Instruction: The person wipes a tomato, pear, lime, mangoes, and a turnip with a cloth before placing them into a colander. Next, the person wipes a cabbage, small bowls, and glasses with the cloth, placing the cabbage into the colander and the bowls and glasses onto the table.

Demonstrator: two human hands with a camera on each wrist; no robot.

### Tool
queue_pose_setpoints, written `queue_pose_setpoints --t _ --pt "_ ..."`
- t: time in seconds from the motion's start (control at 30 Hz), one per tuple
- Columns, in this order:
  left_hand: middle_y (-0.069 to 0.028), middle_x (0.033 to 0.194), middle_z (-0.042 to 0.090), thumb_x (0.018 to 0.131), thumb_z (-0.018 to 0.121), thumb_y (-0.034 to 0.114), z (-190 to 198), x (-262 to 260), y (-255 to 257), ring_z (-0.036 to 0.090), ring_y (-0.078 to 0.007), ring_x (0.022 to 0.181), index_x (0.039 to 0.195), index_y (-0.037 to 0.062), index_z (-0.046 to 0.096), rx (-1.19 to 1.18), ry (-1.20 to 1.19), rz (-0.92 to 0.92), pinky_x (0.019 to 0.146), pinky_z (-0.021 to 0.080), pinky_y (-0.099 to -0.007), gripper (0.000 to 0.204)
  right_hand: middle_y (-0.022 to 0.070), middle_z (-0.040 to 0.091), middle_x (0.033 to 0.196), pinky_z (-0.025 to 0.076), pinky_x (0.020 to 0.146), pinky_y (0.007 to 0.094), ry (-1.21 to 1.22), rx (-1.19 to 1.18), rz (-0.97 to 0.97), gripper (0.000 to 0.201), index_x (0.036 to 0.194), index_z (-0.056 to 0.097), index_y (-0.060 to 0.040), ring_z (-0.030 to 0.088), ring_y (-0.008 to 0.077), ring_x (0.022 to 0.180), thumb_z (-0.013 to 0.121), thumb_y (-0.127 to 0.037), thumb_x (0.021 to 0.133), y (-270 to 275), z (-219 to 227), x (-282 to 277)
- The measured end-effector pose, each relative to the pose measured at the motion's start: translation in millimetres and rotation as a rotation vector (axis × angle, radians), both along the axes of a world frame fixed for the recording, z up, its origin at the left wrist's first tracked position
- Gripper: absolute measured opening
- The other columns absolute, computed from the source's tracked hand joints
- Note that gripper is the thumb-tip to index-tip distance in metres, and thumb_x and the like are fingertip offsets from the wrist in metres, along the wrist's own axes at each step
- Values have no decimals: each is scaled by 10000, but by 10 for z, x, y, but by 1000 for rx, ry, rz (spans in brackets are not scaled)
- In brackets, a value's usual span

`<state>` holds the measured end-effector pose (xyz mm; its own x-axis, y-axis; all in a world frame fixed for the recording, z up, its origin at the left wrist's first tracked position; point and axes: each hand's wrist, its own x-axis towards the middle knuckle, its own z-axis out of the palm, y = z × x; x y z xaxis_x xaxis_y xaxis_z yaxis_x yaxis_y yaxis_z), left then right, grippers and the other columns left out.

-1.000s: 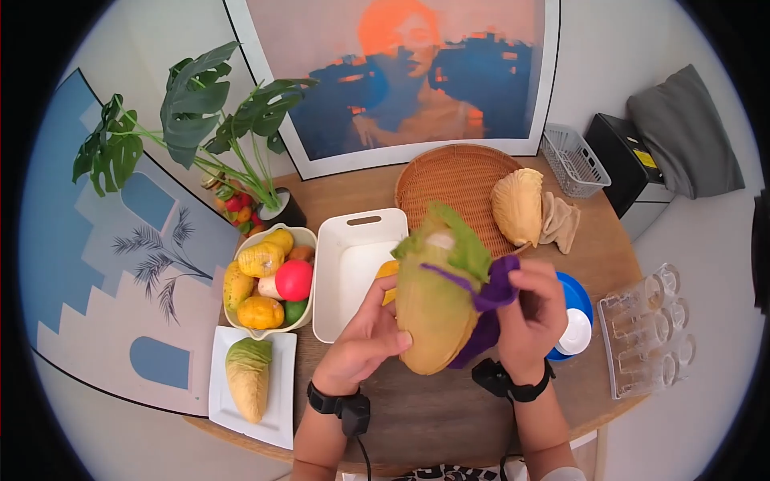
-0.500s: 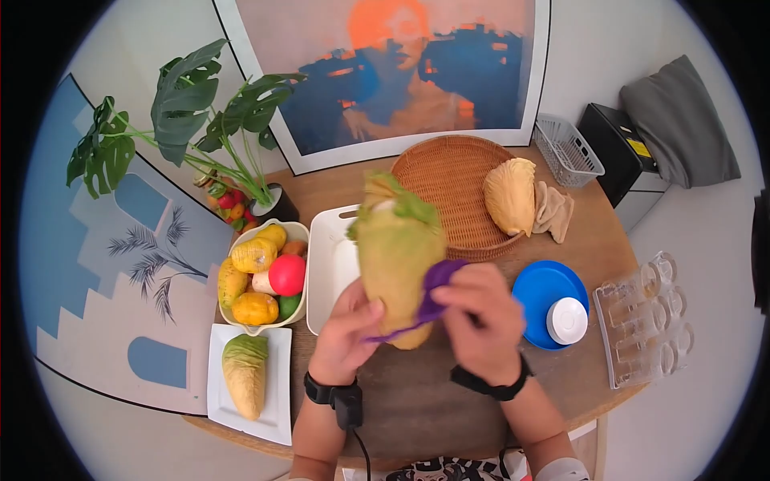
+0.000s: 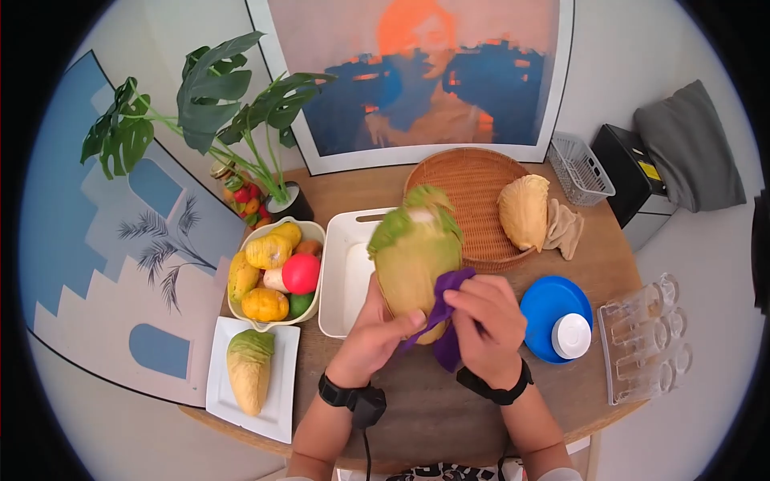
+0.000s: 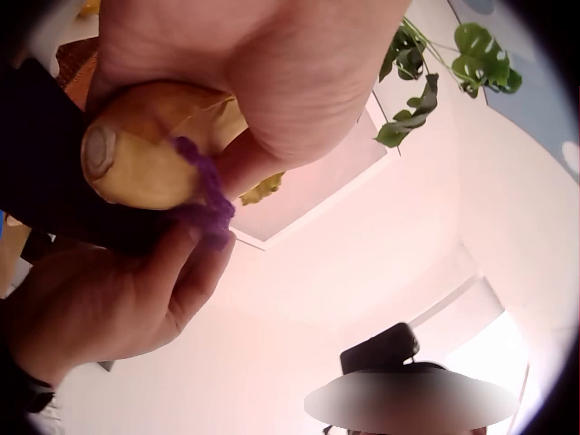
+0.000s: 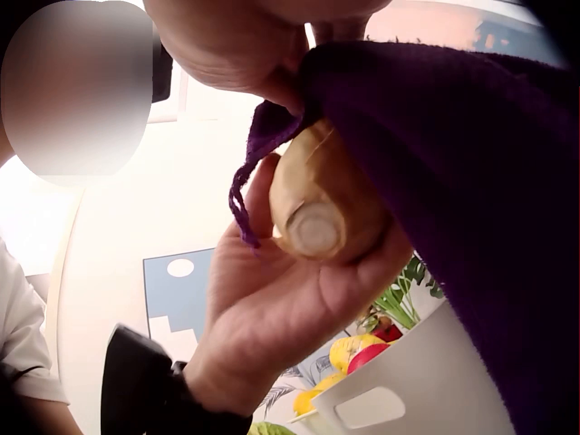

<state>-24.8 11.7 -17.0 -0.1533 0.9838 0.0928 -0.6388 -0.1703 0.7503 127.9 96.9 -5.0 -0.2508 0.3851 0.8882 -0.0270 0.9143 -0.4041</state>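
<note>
A napa cabbage (image 3: 413, 256), green at its leafy top and pale yellow below, stands nearly upright in the head view. My left hand (image 3: 370, 341) grips its lower part, thumb across the front. In my right hand (image 3: 488, 325) a purple cloth (image 3: 447, 346) is pinched, lying against the cabbage's lower right side. Seen from the right wrist, the cloth (image 5: 453, 172) hangs wide beside the round cut base (image 5: 315, 228) of the cabbage, while the fingers of the left hand (image 5: 281, 299) wrap it from behind.
A white basin (image 3: 341, 321) sits behind the left hand, beside a fruit bowl (image 3: 319, 264). A second cabbage (image 3: 250, 373) lies on a white plate (image 3: 277, 417). Rightward are a wicker tray (image 3: 457, 184), a pale cabbage (image 3: 523, 212), a blue plate (image 3: 541, 301) and a glass rack (image 3: 613, 377).
The cloth has moved from the cabbage's upper right side down to its lower part. The cabbage, tilted at first, has come more upright. The left hand has kept its grip.
</note>
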Motion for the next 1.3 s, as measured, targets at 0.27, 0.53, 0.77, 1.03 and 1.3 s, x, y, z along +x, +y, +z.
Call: queue_pose_setpoints --t 0.27,0.53,0.77,1.03,1.3 --pt "-107 1532 279 851 688 39 -49 161 26 311 -227 1406 1542 72 57 -48 234 -154 1143 287 -376 936 135 678 886 514 737 341 121 -100 -140 284 940 696 -6 637 296 825 669 147 701 166 74 185" --pt "-128 1573 220 982 538 224 105 50 -28 278 -255 1441 1552 65 23 72 -61 -289 1147 282 -414 784 136 659 897 504 753 345 214 -218 -80 305 971 679 3 623 301 830 639 159 713 209 17 231" --pt "-163 1520 321 995 499 204 117 -37 -2 377 -284 1388 1533 32 134 99 -6 -36 1111 356 -417 673 98 656 917 517 733 364 -52 38 118 318 954 706 -44 612 291 815 705 86 664 -104 133 83" --pt "-162 1512 310 926 576 13 49 -11 -58 422 -286 1347 1554 89 84 76 120 -34 1079 391 -410 801 91 657 901 515 714 359 -66 47 24 323 943 712 -39 605 288 796 694 99 652 -92 181 175" --pt "-131 1529 275 821 710 -31 190 12 -73 374 -237 1367 1564 91 69 93 396 -219 1103 357 -389 989 113 661 887 494 748 327 202 -121 -73 269 919 685 -19 619 277 810 681 149 709 195 95 327"
